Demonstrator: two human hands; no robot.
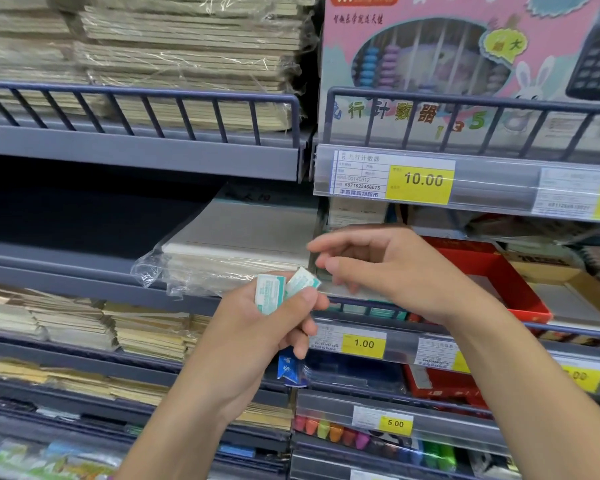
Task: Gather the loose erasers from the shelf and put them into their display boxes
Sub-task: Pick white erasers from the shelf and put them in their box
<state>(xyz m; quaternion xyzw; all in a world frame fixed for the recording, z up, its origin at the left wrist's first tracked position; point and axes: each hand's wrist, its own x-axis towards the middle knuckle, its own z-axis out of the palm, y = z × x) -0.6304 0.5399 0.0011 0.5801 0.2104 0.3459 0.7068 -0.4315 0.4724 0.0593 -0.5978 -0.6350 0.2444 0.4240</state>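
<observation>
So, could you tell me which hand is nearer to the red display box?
Right. The right hand hovers empty just left of the red display box; the left hand is farther left, holding two erasers.

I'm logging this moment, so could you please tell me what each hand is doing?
Left hand: closed, holding two teal-and-white erasers.
Right hand: open, fingers loosely curled, holding nothing.

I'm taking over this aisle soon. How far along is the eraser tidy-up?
Midway, by the look of it. Done: at least two teal-and-white erasers have been gathered into the left hand. In hand: that grip is closed on them, while the right hand hovers open and empty beside them. Left: boxing them. The red display box to the right shows a bare floor where visible, with no erasers seen inside.
</observation>
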